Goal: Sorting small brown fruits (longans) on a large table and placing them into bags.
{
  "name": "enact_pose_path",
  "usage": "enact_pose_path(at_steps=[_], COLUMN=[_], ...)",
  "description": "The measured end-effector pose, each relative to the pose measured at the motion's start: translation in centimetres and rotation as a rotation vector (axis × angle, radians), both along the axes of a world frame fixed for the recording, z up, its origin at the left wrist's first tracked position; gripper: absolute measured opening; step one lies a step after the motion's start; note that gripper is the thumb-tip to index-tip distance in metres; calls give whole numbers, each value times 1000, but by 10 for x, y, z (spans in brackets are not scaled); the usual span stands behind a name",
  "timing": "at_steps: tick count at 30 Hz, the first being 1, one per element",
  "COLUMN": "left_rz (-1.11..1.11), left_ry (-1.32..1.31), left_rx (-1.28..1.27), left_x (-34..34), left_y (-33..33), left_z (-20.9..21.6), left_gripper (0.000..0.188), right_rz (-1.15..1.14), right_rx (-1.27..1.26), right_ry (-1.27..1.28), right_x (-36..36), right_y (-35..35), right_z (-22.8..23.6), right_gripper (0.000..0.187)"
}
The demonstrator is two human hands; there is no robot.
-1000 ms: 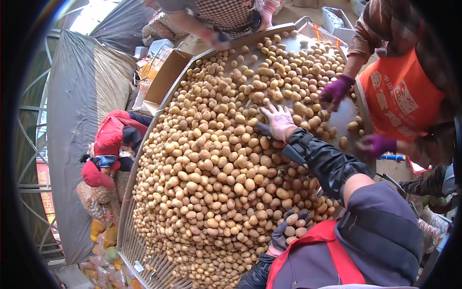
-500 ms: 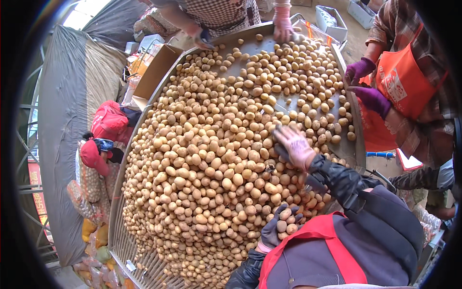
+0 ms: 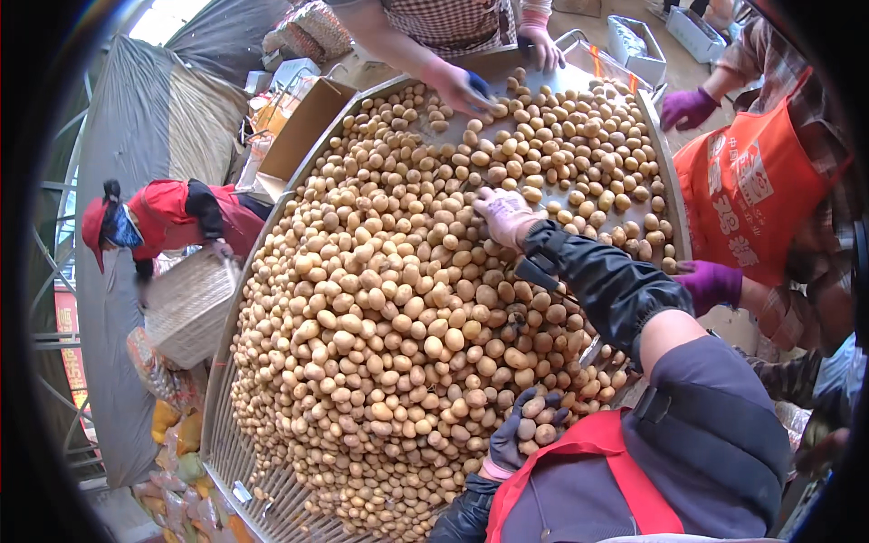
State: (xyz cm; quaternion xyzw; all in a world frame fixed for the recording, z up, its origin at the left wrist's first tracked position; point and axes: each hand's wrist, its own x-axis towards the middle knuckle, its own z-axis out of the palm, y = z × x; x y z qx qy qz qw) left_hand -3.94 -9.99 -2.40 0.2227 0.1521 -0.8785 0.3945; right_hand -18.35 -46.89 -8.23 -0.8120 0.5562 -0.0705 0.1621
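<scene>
A broad heap of potatoes [image 3: 380, 317] fills a large metal sorting table [image 3: 647, 217]. Low in the picture, my left hand [image 3: 507, 448], in a dark-and-pink glove, cups several potatoes [image 3: 536, 421] against the near side of the heap. My right hand [image 3: 507, 219], in a pale pink glove, reaches across to the upper middle of the pile. Its fingers are bent down among the potatoes, and whatever lies beneath them is hidden. Black sleeves cover my forearms.
Across the table a person's gloved hands [image 3: 462, 89] work at the potatoes. At right stands another person in purple gloves [image 3: 711, 285] and an orange apron [image 3: 742, 199]. At left a person in red [image 3: 172, 213] handles a pale crate [image 3: 190, 303]. An open cardboard box [image 3: 308, 127] stands behind.
My right hand has moved left and farther up the heap, its fingers drawn in. My left hand stays with its potatoes. The person at left has risen and now handles a crate.
</scene>
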Motion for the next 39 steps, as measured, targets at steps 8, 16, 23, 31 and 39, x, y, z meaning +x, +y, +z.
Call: enact_pose_path(at_steps=[8, 16, 23, 31, 39], left_rz=[52, 85, 50, -2, -17], left_ry=[135, -26, 134, 107, 63], left_rx=[-82, -161, -111, -34, -47], left_x=[-3, 1, -7, -3, 2], left_y=[-3, -20, -9, -12, -29], left_z=[-8, 1, 1, -1, 15], left_gripper=[44, 46, 45, 37, 27], right_rz=[-111, 25, -299, 5, 17], right_rx=[-322, -233, -88, -349, -344], right_ry=[84, 252, -253, 194, 255], right_x=[-17, 3, -25, -17, 27], right_y=[18, -46, -49, -74, -51], right_z=[4, -7, -18, -36, 15], right_gripper=[28, 31, 39, 37, 17])
